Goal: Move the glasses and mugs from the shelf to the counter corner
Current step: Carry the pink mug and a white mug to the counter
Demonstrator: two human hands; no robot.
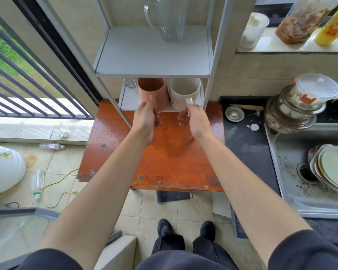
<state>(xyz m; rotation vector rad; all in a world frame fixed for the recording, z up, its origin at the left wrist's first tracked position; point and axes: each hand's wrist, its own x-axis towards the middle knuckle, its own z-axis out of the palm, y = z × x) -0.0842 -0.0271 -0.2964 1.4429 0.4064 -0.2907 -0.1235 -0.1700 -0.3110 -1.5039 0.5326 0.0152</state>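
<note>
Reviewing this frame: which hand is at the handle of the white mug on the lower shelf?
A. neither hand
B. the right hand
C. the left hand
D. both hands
B: the right hand has its fingers at the white mug handle, while the left hand is at the terracotta mug beside it.

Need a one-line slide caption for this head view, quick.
Both hands grip mug handles on the lower shelf: left hand on terracotta mug, right hand on white mug.

Stacked plates (pixel 332 168) in sink (pixel 293 203); lidded containers (pixel 302 102) piled beside it; plastic bottle (pixel 51 146) on floor
</note>
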